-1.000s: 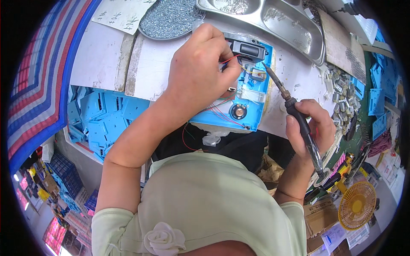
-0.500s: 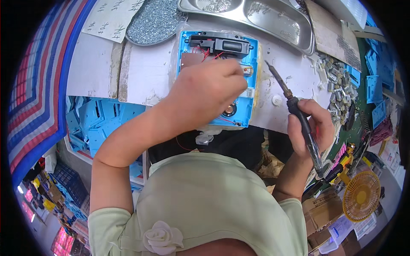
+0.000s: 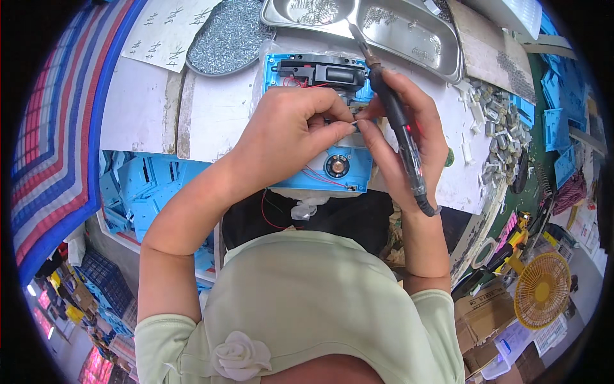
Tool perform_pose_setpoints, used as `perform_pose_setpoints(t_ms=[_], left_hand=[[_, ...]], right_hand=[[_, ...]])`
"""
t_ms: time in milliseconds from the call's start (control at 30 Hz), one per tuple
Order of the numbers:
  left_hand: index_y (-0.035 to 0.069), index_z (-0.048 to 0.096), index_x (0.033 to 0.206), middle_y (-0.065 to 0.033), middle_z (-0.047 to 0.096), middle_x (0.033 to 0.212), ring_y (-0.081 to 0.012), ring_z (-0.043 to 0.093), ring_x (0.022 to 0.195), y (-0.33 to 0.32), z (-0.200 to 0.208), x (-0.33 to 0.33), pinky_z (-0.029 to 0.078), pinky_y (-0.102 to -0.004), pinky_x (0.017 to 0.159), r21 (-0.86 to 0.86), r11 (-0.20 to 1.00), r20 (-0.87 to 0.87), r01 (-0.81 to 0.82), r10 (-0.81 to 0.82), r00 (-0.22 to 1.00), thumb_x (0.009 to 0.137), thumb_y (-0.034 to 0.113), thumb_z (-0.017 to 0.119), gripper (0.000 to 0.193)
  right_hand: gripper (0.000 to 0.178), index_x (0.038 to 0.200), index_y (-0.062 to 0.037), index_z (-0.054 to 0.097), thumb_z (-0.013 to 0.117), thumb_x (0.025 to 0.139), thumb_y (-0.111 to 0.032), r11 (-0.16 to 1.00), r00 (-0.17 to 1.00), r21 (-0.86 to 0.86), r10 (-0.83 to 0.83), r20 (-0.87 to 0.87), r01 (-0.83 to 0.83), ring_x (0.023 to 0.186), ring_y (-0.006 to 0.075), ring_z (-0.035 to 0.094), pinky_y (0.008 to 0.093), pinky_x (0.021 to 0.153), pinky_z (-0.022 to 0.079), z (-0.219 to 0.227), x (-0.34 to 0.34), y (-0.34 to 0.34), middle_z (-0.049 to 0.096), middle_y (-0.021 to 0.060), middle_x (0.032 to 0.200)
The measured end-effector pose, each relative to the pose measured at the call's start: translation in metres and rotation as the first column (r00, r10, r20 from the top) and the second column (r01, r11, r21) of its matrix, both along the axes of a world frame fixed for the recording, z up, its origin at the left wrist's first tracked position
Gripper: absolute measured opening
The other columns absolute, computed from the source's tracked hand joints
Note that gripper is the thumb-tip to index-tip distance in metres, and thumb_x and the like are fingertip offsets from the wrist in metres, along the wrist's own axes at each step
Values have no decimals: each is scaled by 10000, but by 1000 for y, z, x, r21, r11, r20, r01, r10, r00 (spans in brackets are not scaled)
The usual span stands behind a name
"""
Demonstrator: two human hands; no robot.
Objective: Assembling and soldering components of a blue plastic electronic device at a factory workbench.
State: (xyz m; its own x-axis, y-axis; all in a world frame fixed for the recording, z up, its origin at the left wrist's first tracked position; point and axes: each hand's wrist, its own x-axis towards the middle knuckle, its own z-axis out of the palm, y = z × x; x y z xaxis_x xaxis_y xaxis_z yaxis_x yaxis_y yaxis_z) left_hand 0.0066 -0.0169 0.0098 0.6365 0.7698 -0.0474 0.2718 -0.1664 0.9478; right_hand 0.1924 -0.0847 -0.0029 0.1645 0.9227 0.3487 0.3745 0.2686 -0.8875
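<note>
White and scuffed, the worktable bears an open blue plastic casing at its near edge. Over the casing the left hand and right hand meet at the fingertips, the left pinching a thin pale strand too small to identify; the right also grips a soldering iron, its tip pointing away toward a steel compartment tray. Left of that tray sit a dish of screws and a paper sheet. Small metal parts lie heaped at right. Striped cloth covers the far left; a yellow fan stands near a cardboard box.
</note>
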Motion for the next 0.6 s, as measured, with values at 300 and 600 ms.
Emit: perform_pose_setpoints(t_ms=[300,600], left_hand=[[-2,700,935,-82,653,899,-185,648,795,8,-7,-4,515,-297,680,305,938,32,164,-183,983,858,10,732,84],[36,619,878,-88,621,1007,-286,654,855,6,-10,-13,544,-370,723,538,780,-97,321,-321,942,777,6,747,166]], right_hand=[[475,1246,1,647,783,791,21,996,992,79,-46,115,37,833,221,659,325,761,525,11,20,-28,678,126,973],[261,964,50,676,699,725,-51,931,930,51,363,-51,-360,575,233,482,372,590,379,23,72,-52,611,111,698]])
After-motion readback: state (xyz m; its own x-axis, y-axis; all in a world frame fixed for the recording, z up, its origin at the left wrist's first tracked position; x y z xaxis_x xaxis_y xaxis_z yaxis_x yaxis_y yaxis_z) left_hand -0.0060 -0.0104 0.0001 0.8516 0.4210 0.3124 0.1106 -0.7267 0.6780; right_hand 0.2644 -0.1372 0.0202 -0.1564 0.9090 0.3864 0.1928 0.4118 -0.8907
